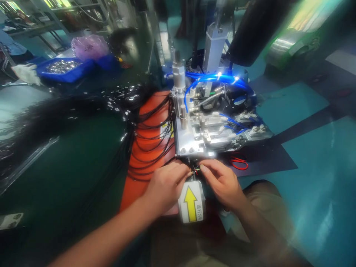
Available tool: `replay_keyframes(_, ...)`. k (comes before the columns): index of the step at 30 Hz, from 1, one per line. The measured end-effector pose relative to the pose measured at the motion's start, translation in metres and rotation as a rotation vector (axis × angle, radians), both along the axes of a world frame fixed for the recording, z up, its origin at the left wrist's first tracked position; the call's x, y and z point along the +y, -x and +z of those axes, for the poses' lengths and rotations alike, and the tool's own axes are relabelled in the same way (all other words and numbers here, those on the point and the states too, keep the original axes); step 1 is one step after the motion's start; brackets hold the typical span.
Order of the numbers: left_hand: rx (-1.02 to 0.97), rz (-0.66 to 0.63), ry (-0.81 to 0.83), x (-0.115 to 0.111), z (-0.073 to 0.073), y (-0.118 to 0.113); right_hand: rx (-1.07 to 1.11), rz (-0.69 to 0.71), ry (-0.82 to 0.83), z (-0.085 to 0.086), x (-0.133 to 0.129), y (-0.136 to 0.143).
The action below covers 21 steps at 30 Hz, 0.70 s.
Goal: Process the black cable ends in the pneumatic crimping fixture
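Just below the front edge of a metal pneumatic fixture (185, 139), my two hands are close together. My left hand (167, 183) is closed in a pinch at the ends of some thin coloured wires (197, 170). From the other side, my right hand (224, 185) pinches with thumb and forefinger at the same wires. Red and yellowish-green strands show between the fingertips; the rest is hidden or too small to make out. Right below them is a white sign (183, 213) with a yellow arrow.
Several black cables (150, 148) spread over an orange surface (144, 185) at the left. Blue air hoses (211, 78) arch over the fixture. A red wire loop (239, 163) lies at its right. A blue bin (63, 76) of metal parts and a person's gloved hand (26, 73) are far left.
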<state>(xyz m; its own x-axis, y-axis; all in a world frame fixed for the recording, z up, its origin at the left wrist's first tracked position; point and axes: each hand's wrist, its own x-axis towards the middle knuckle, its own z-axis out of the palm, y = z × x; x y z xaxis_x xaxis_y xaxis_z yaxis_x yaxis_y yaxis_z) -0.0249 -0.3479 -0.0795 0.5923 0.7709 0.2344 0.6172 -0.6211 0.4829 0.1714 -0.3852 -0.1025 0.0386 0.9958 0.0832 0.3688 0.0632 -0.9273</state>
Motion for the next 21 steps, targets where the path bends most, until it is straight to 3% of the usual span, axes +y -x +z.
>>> replay_keyframes(21, -0.029, 0.000, -0.013, -0.0006, 0.0020, -0.0021, -0.088, -0.009, -0.117, 0.0006, 0.0026, 0.0031)
